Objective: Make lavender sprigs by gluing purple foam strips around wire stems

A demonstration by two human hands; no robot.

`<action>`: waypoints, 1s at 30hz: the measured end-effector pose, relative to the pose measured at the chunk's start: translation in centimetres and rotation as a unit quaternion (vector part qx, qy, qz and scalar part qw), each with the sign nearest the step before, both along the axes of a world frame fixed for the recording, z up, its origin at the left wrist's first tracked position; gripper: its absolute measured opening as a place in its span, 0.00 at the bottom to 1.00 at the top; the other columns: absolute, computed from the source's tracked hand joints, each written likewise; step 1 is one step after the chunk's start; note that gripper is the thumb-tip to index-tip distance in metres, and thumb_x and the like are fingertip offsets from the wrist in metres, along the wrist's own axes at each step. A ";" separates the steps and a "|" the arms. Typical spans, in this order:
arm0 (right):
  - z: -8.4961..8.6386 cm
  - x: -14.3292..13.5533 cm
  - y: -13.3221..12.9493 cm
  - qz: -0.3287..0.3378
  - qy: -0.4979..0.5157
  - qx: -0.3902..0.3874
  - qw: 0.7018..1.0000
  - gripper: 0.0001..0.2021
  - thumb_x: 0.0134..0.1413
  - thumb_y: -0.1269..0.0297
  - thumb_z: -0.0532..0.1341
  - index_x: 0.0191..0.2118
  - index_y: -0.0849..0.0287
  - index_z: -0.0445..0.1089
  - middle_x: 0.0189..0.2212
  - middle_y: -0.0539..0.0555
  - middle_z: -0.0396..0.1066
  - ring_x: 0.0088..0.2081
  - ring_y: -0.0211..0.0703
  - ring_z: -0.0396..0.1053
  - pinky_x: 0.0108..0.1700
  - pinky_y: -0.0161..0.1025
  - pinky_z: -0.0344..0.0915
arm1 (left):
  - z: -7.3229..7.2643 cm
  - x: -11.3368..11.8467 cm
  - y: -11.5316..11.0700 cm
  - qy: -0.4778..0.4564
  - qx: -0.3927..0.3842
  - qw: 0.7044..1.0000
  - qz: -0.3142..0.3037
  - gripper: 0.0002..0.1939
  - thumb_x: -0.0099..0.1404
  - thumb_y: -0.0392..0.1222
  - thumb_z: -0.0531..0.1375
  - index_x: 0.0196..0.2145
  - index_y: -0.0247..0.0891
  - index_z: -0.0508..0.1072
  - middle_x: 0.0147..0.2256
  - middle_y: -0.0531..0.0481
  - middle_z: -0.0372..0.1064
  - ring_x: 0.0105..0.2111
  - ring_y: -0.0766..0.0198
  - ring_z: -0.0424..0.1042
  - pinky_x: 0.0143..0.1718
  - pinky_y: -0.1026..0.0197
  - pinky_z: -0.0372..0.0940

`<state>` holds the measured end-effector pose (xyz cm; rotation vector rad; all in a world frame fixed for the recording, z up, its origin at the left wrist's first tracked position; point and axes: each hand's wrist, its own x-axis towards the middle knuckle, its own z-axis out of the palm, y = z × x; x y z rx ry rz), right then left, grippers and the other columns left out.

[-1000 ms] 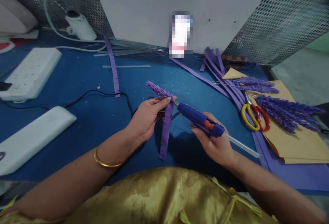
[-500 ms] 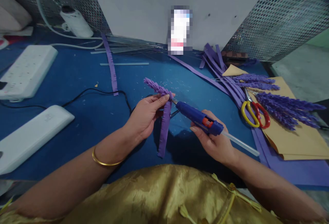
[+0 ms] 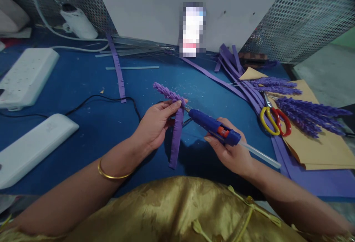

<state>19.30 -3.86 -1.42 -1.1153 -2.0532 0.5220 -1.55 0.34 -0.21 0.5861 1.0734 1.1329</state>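
Note:
Between thumb and fingers, my left hand (image 3: 156, 125) pinches a purple paper lavender stem (image 3: 168, 92) at the lower end of its curled petals. From that pinch a fringed purple strip (image 3: 176, 138) hangs down towards me. My right hand (image 3: 231, 145) is closed round a blue glue gun (image 3: 210, 125), its nozzle pointing left, close to the pinched spot. Whether the nozzle touches the paper I cannot tell. Out of the back of the gun sticks a clear glue stick (image 3: 260, 154). The fingers under the gun are partly hidden.
Yellow-and-red scissors (image 3: 269, 120) and finished lavender stems (image 3: 307, 116) lie on brown paper (image 3: 327, 153) at right, beside purple strips (image 3: 235, 71). A power strip (image 3: 30, 75), a white device (image 3: 36, 149) and a black cord (image 3: 83, 105) are at left. A phone (image 3: 192, 29) leans at the back.
The glue gun's nozzle has drawn slightly away from the lavender stem, and a thin thread seems to show there. Both hands keep their hold. The whole view has shifted a little.

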 end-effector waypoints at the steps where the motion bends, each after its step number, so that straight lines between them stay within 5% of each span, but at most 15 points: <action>1: 0.0 0.0 0.0 -0.001 -0.001 0.002 1.000 0.07 0.63 0.60 0.61 0.37 0.56 0.64 0.29 0.51 0.64 0.29 0.41 0.62 0.30 0.38 0.59 | 0.0 0.0 0.0 0.000 0.001 1.000 -0.001 0.15 0.51 0.45 0.74 0.36 0.36 0.83 0.32 0.49 0.75 0.29 0.68 0.67 0.30 0.66 0.61; 30: 0.5 -0.1 0.0 0.006 -0.026 0.022 0.999 0.08 0.64 0.59 0.60 0.37 0.55 0.61 0.28 0.50 0.61 0.27 0.39 0.60 0.29 0.37 0.59 | 0.2 0.0 0.0 0.000 -0.004 1.000 0.003 0.13 0.52 0.44 0.73 0.35 0.36 0.83 0.29 0.51 0.74 0.28 0.68 0.66 0.31 0.65 0.61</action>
